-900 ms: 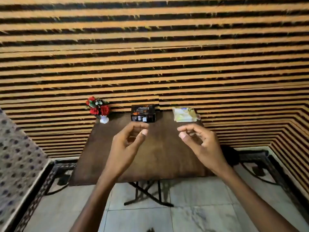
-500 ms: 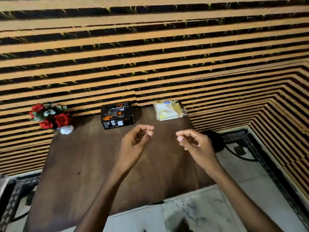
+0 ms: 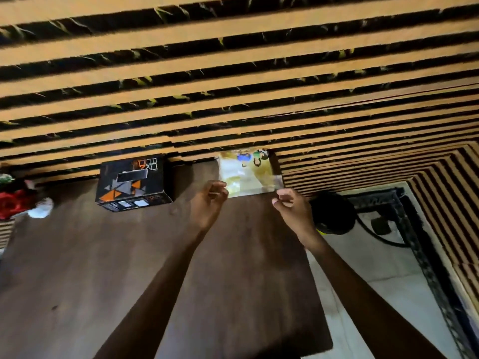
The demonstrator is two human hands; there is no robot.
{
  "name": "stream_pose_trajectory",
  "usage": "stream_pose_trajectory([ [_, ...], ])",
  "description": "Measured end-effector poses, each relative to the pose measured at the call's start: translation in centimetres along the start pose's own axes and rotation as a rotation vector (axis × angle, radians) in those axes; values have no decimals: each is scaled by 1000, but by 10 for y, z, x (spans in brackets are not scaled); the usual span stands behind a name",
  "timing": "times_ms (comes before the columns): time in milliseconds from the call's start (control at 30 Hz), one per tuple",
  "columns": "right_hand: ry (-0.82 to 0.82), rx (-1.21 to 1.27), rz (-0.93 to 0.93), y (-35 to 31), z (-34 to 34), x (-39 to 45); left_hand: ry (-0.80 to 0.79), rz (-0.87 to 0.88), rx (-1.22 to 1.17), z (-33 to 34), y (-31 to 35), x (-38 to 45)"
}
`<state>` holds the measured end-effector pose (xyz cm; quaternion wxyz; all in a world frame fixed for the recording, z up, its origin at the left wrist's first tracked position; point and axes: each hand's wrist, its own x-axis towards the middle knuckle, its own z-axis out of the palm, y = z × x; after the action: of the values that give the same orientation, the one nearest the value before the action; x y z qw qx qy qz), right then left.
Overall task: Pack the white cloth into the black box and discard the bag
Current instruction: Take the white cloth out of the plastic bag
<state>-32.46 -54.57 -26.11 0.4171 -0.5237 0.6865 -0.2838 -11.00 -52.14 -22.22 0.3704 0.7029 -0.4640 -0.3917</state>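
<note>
- A dark wooden bench [image 3: 108,268] stands against a wall of orange and black stripes [image 3: 233,73]; pale floor tiles [image 3: 368,275] show to the right.
- The bag [image 3: 248,173], clear glossy plastic with pale contents that I take to be the white cloth, lies at the far right of the bench, against the wall.
- It looks light, soft and slippery, so its near corners or near edge seem the best hold.
- The left hand [image 3: 208,203] is at the bag's near left corner, fingers curled together; whether they already pinch the plastic I cannot tell.
- The right hand [image 3: 291,207] is at the near right corner, fingers loosely curled, grip equally unclear.
- The black box [image 3: 132,183], printed with orange triangles, sits closed to the left of the bag, apart from both hands.
- Red flowers [image 3: 11,203] stand at the far left edge.
</note>
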Motion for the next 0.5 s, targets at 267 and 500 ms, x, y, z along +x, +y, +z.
stream_pose_trajectory([
  [267,-98,-95,199,42,34,117,-44,-364,-33,43,-64,98],
  [500,-139,-46,281,47,49,144,-76,-490,-149,63,-76,128],
])
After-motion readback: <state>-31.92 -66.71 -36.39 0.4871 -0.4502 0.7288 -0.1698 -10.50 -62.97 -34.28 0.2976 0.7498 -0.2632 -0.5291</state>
